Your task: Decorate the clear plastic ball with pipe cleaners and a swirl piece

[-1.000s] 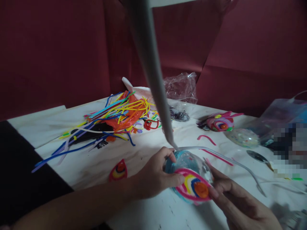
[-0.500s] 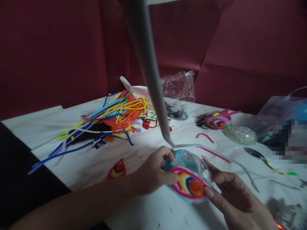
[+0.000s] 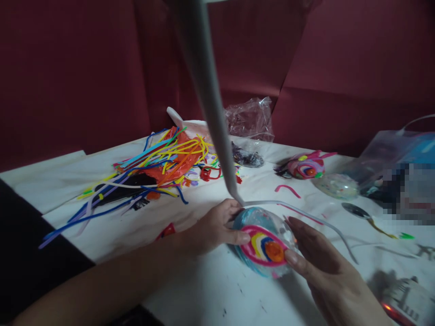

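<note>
A clear plastic ball (image 3: 268, 220), partly covered in fuzzy blue on its left and lower side, is held between my two hands above the white table. On its near side lies an eye-shaped piece (image 3: 258, 248) with a pink rim, yellow, white and blue bands and an orange disc. My left hand (image 3: 219, 231) grips from the left, its thumb pressing the piece's left end and its fingers behind the ball. From the right, my right hand (image 3: 326, 267) holds the ball, thumb at the piece's right tip. A similar piece (image 3: 167, 230) is half hidden behind my left forearm.
Coloured pipe cleaners (image 3: 170, 158) lie heaped at the back left. A blurred grey rod (image 3: 210, 99) crosses the view. Further right are a pink decorated piece (image 3: 307, 166), a clear shell (image 3: 340, 186) and a power strip (image 3: 404, 299) with a red light.
My left fingertips have slid from the ball's top to behind its left side, showing more blue. The ball and both hands sit slightly higher in view. My forearm covers more of the second piece.
</note>
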Tool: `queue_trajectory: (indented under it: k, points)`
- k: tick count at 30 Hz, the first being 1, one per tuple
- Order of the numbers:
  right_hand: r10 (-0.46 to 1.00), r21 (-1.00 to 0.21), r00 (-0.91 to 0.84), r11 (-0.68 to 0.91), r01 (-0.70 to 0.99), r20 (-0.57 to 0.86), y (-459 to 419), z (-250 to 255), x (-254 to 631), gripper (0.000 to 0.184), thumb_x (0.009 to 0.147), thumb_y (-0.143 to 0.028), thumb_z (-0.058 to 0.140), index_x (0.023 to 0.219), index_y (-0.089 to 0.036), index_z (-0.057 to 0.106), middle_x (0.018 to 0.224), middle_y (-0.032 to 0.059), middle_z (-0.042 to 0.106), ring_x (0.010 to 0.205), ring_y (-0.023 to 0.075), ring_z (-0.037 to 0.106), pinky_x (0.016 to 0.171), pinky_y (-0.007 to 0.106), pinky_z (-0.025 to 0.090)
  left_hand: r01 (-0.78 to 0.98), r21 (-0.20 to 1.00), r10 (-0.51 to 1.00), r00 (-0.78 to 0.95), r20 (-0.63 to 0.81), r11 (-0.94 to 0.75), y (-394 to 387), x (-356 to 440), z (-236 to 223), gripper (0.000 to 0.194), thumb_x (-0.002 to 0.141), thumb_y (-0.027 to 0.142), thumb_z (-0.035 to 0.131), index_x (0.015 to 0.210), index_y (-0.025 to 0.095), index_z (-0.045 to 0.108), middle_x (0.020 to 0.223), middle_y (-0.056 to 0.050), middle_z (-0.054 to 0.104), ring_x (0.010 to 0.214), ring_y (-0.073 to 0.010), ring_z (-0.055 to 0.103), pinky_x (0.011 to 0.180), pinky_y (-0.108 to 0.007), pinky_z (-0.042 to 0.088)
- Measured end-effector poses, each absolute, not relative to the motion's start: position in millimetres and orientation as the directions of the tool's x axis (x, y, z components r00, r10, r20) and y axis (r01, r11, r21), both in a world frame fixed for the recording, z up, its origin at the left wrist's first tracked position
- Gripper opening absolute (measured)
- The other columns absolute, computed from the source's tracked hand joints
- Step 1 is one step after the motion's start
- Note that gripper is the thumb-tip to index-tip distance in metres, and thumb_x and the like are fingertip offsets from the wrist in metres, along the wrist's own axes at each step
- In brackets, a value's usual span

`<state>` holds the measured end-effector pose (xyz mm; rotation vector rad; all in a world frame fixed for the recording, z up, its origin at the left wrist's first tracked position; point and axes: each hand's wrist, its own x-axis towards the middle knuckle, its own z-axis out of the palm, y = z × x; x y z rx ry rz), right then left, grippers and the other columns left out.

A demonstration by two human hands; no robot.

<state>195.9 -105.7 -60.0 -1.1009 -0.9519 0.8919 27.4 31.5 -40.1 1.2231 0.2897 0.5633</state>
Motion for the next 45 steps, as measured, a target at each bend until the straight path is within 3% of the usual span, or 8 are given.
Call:
queue_trajectory:
  k: [6,12,21,34,37,39,42,45]
  points:
    - [0.96,-0.946,0.276,0.129,-0.298,0.044,-103,-57,196,0.063,0.086,-0.035,0.084,0.13,-0.017,0.042,0.13,0.0074,0.034,0.118,0.0257,0.028,0.09,0.023,0.044,-0.242,0.936,0.476,0.874,0.096,0.257,36,34,-45,0.051,0.065,0.019,0.072,0.113,0.013,0.055,0.115,-0.012,0.057,0.108,-0.0258,0.052,0.094,-0.039,0.037]
    - [0.957,-0.887,0.277,0.054,-0.458,-0.085,-100,-49,188,0.071,0.082,-0.035,0.087,0.132,-0.015,0.041,0.125,0.0103,0.039,0.111,0.0296,0.037,0.084,0.028,0.048,-0.242,0.891,0.559,0.829,-0.016,0.385,33,42,-42,0.054,0.059,0.022,0.077,0.109,0.016,0.057,0.111,-0.01,0.058,0.101,-0.0233,0.054,0.091,-0.038,0.038]
    - [0.943,-0.894,0.325,0.083,-0.441,-0.073,-98,-45,198,0.061,0.081,-0.042,0.085,0.125,-0.017,0.051,0.122,0.0092,0.043,0.104,0.0305,0.044,0.076,0.029,0.05,-0.115,0.933,0.626,0.768,-0.135,0.342,31,59,-15,0.052,0.065,0.026,0.071,0.113,0.018,0.051,0.097,-0.008,0.061,0.087,-0.0211,0.057,0.08,-0.036,0.04]
    - [0.925,-0.939,0.366,0.033,-0.341,-0.1,-100,-48,203,0.068,0.082,-0.048,0.084,0.127,-0.016,0.045,0.119,0.0102,0.045,0.105,0.0302,0.044,0.071,0.024,0.052,-0.182,0.905,0.495,0.868,-0.036,0.385,42,71,-34,0.038,0.064,0.028,0.071,0.098,0.015,0.061,0.089,-0.008,0.064,0.09,-0.0219,0.059,0.087,-0.038,0.04]
    - [0.936,-0.963,0.346,0.037,-0.267,-0.06,-101,-48,204,0.07,0.085,-0.05,0.082,0.127,-0.014,0.039,0.119,0.0118,0.045,0.103,0.0294,0.046,0.07,0.023,0.054,-0.181,0.962,0.6,0.799,0.024,0.203,39,67,-31,0.041,0.069,0.025,0.065,0.107,0.016,0.053,0.095,-0.008,0.063,0.091,-0.0216,0.058,0.086,-0.039,0.042]
    - [0.927,-0.975,0.372,0.04,-0.22,-0.046,-101,-48,202,0.073,0.084,-0.053,0.081,0.127,-0.013,0.038,0.12,0.0113,0.044,0.103,0.0291,0.046,0.071,0.023,0.054,-0.16,0.983,0.689,0.702,0.179,-0.093,35,64,-28,0.036,0.072,0.02,0.061,0.107,0.018,0.052,0.106,-0.008,0.059,0.1,-0.0227,0.056,0.088,-0.039,0.042]
    - [0.901,-0.989,0.433,0.034,-0.147,-0.034,-99,-47,198,0.077,0.078,-0.06,0.083,0.123,-0.012,0.043,0.119,0.0118,0.044,0.103,0.0309,0.045,0.068,0.024,0.055,-0.088,0.8,0.605,0.607,0.515,-0.593,31,59,-24,0.02,0.076,0.012,0.053,0.094,0.018,0.06,0.126,-0.009,0.05,0.118,-0.0227,0.046,0.099,-0.036,0.035]
    - [0.89,-0.991,0.456,0.065,-0.119,0.003,-98,-46,195,0.082,0.073,-0.062,0.084,0.12,-0.007,0.044,0.115,0.0149,0.047,0.1,0.033,0.047,0.074,0.028,0.053,-0.075,0.592,0.404,0.663,0.631,-0.802,30,57,-25,0.028,0.083,0.009,0.041,0.096,0.017,0.064,0.127,-0.009,0.053,0.12,-0.018,0.047,0.102,-0.03,0.035]
